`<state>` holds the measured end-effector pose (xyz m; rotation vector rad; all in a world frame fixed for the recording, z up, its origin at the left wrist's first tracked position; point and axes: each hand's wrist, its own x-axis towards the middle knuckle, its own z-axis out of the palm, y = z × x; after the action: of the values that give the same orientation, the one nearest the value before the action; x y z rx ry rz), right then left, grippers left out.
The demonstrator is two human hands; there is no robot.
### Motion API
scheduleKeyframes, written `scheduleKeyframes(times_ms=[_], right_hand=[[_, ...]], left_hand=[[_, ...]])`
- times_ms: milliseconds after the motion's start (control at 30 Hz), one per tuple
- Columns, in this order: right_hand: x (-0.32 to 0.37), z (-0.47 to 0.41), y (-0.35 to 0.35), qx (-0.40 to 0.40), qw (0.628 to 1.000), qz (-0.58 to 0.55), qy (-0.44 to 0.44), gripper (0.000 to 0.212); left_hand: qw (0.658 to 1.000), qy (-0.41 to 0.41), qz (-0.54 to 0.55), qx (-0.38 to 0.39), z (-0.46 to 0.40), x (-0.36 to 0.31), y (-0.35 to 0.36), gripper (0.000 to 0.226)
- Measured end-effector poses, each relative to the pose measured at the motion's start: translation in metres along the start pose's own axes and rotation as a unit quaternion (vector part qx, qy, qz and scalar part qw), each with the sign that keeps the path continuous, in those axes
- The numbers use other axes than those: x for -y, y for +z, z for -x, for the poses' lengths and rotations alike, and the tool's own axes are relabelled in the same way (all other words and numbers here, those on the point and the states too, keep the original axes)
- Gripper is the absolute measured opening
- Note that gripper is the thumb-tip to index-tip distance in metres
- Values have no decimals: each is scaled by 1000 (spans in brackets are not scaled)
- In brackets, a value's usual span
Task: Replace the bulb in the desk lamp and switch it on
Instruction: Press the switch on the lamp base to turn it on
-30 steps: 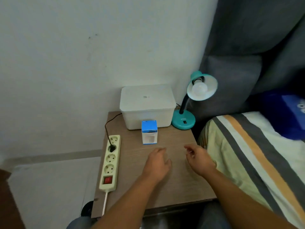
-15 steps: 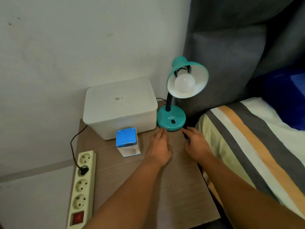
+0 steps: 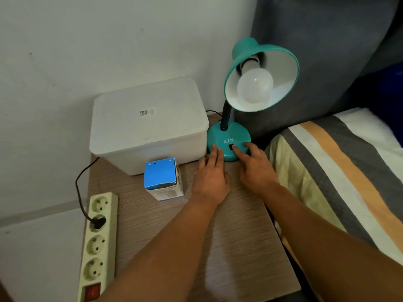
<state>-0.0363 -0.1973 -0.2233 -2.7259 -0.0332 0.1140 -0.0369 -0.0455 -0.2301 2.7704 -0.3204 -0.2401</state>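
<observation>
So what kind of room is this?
Probably a bedroom: a small bedside table with a teal desk lamp stands right beside a bed with a striped cover.

- I read the scene as dim, evenly lit by soft ambient light; colour cast cool, slightly green on the wall [image 3: 109,40].
- Bulb [image 3: 255,86] unlit: only a small pale highlight on the glass, no glare from it.
- Shadows faint and diffuse, the clearest under the forearms on the tabletop [image 3: 235,236].
- Wide-angle bending visible: power strip [image 3: 98,243] and table edges lean outward toward the frame borders.
- Focus acceptable at centre; I note fine noise and softness in the dark headboard [image 3: 327,51], detail lost lower right.
</observation>
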Motion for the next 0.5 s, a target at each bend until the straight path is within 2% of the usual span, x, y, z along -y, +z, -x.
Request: scheduleKeyframes(times_ms=[200,367,500], right_hand=[[0,-4,2,-26,1000,1,-2,59],[2,-1,3,-29,999,-4,18,73],[4,-2,3,-26,999,21,16,70]], left_hand=[[1000,6,-7,8,-3,1,1,72],[999,-20,-22,-15,-1,-4,1,72],[999,-19,-29,2,-4,-3,1,72]])
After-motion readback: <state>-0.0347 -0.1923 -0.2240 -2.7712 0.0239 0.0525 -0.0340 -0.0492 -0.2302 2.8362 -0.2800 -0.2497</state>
